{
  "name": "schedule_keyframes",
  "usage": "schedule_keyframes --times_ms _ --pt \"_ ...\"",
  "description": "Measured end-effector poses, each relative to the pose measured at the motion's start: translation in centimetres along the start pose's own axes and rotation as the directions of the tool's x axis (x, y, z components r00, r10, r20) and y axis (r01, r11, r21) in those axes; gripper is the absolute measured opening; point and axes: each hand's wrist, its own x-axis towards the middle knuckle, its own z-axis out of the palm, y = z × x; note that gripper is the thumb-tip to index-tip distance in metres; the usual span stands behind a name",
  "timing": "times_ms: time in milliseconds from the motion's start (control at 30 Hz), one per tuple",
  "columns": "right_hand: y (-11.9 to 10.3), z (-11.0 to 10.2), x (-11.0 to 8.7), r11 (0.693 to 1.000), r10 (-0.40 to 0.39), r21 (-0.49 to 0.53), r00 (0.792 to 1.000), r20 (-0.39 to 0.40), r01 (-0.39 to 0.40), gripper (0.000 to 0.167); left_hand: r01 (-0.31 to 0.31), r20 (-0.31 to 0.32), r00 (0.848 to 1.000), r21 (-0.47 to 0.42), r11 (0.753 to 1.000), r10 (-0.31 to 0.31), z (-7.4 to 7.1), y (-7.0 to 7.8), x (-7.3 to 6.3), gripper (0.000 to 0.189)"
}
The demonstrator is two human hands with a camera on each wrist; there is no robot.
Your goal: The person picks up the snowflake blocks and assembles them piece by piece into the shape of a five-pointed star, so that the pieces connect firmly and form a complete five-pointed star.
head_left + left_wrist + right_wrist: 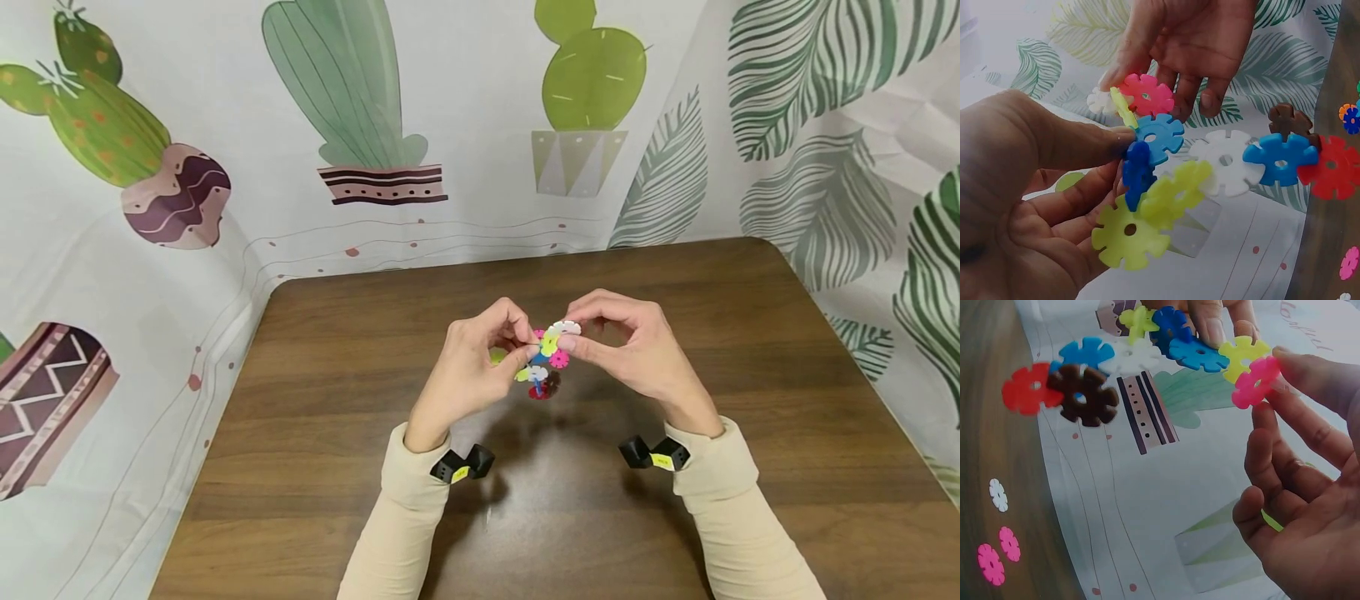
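Observation:
A chain of interlocking notched plastic discs, flower-shaped, hangs between both hands. Thumb and fingers of my left hand (476, 362) pinch it at a light blue disc (1159, 139), beside a dark blue disc (1139, 175). Two lime discs (1130, 231), a white disc (1225, 162), another blue disc (1280, 160), a red disc (1334, 167) and a brown disc (1083, 395) continue from there. My right hand (637, 350) pinches a white disc (567, 327) against the yellow disc (550, 343); whether the two interlock I cannot tell. A pink disc (1255, 381) joins the yellow one.
Below the hands lies a brown wooden table (337, 350). Loose pink discs (991, 564) and a white disc (998, 495) lie on it in the right wrist view. Orange and blue discs (1351, 119) show at the left wrist view's edge. A patterned cloth (480, 100) hangs behind.

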Motion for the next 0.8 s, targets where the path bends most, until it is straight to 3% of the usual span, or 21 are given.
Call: schedule_keyframes --times_ms 200,533,800 --pt "0.0 0.2 0.0 0.999 -0.006 0.031 1.000 -0.024 0.007 0.020 -0.035 -0.006 0.999 0.026 0.999 0.035 0.1 -0.1 0.1 0.026" --pt "0.6 0.1 0.1 0.984 0.002 0.179 1.000 0.001 -0.002 0.015 -0.058 -0.026 0.998 0.093 0.994 0.060 0.3 0.1 0.3 0.035" --pt "1.1 0.2 0.3 0.984 0.006 0.180 0.999 0.034 -0.012 0.011 -0.050 -0.018 0.998 0.139 0.989 0.053 0.6 0.1 0.2 0.036"
